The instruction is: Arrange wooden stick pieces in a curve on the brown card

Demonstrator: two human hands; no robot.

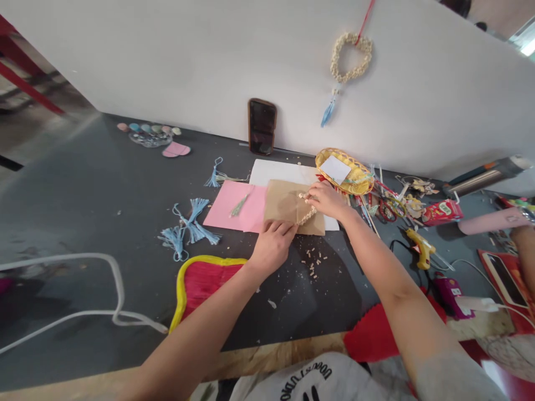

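Note:
My left hand (273, 240) rests fingers curled on the near edge of a brown paper sheet (284, 203), pressing it to the dark table. My right hand (328, 199) is closed in a pinch on a short string of small cream beads (308, 214) that lies curved on the brown paper. A pink sheet (236, 206) and a white sheet (278, 171) lie under and beside the brown paper. Loose cream beads (314, 262) are scattered on the table just in front of my hands.
A yellow woven basket (330, 161) sits behind my right hand. Blue tassels (190, 225) lie left. A phone (262, 126) leans on the wall; a bead heart (351, 55) hangs above. A yellow glue gun (422, 248), scissors and clutter fill the right. A red yellow-edged fan (200, 281) lies near.

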